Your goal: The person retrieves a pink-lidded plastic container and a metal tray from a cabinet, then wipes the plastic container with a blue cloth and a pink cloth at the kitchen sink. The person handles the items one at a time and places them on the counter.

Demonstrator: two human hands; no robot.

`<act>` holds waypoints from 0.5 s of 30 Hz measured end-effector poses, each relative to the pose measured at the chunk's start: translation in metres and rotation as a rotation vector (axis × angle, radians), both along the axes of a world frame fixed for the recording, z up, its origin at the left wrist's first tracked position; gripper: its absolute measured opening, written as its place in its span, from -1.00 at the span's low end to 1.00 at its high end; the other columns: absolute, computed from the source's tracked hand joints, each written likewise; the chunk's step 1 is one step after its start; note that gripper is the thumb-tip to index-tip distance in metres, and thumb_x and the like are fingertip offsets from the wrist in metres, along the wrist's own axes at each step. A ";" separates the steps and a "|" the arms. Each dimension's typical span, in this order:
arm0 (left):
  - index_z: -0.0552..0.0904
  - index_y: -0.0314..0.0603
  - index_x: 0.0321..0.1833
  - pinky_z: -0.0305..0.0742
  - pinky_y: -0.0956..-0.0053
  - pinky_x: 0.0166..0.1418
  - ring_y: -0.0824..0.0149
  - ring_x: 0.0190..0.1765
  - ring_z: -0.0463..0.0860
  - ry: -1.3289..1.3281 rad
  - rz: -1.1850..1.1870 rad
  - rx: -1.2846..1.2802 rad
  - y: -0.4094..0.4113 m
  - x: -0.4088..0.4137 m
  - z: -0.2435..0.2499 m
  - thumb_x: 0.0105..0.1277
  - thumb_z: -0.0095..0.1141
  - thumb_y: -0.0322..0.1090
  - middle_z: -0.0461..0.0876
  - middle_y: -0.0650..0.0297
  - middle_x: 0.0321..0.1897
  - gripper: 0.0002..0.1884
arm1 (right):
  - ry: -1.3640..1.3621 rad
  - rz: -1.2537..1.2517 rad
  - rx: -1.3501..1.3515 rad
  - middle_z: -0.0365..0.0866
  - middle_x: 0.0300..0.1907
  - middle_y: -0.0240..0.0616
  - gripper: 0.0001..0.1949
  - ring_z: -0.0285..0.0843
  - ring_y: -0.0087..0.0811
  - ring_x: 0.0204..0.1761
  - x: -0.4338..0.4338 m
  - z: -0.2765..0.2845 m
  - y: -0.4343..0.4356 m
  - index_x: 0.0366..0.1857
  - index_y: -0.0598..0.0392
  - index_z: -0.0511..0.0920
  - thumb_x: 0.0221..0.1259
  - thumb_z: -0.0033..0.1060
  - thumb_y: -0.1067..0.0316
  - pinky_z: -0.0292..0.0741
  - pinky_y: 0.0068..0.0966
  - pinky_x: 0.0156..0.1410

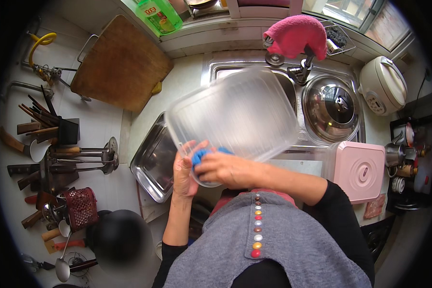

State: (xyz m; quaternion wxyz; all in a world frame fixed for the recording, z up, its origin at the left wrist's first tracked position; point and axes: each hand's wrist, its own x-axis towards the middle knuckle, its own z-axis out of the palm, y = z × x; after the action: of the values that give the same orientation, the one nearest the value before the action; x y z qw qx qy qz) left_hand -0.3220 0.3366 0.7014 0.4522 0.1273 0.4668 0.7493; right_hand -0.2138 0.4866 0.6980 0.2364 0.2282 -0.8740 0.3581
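Note:
A clear plastic container (234, 111) is tilted in front of me, blurred in places, over the counter and the left part of the steel sink (211, 72). My left hand (185, 176) grips its near left corner, fingers behind the plastic wall. In my right hand (225, 168) is a bunched blue cloth (200, 157), pressed against the container near that same corner. Part of the cloth is hidden under my fingers. Beneath the container, to the left, lies a rectangular stainless steel tray (149, 169).
A domed steel lid (331, 108) covers the sink's right side. Right of me are a pink-lidded box (361, 171) and a rice cooker (383, 86). A wooden cutting board (120, 64) leans at left, near wall-hung knives and ladles (111, 156). A pink cloth (297, 36) drapes the faucet (302, 72).

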 end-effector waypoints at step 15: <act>0.30 -0.32 0.36 0.45 -0.02 0.40 -0.09 0.32 0.50 -0.025 -0.055 -0.023 0.007 -0.010 0.003 0.38 0.23 0.05 0.39 -0.23 0.34 -0.30 | -0.127 0.025 0.108 0.55 -0.06 -0.38 -0.89 0.43 -0.33 0.07 0.000 0.005 0.004 -0.37 0.08 0.68 0.01 0.23 0.43 0.42 -0.36 0.17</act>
State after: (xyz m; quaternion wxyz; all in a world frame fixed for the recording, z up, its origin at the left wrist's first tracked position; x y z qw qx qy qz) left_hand -0.3322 0.3432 0.7039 0.4798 0.1257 0.4660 0.7327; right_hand -0.2134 0.4904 0.7031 0.1632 0.2282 -0.9024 0.3270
